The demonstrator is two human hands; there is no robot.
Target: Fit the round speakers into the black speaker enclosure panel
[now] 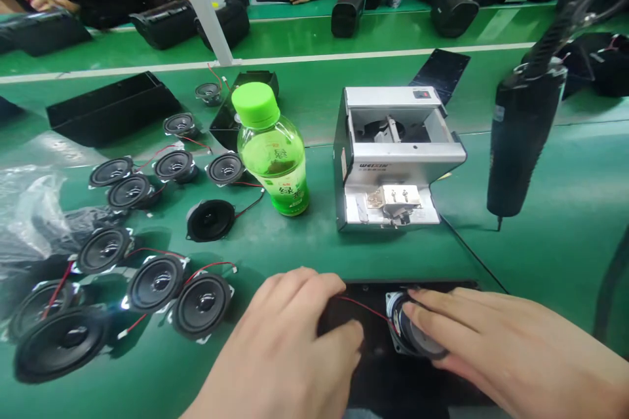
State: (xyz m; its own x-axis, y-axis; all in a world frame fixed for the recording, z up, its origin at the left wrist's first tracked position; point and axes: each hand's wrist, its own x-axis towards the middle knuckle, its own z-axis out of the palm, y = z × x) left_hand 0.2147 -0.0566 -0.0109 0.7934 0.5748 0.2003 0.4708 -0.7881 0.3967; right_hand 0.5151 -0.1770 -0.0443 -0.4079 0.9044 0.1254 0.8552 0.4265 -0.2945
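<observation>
1. So, the right hand (496,334) was grasping a speaker driver (410,326), its fingers curled over the driver, and held it on a black housing (378,347).
2. The left hand (285,347), loosely curved, seemingly rested on the housing's edge, beside a red wire (366,304).
3. Loose speakers (201,306) lay left of the housing; a silver screw feeder (393,157) and an electric screwdriver (521,137) stood beyond it.

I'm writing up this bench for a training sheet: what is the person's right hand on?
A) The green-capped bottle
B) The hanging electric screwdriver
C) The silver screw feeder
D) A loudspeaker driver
D: the right hand is spread over a loudspeaker driver, whose red wire runs off to the left.
</observation>
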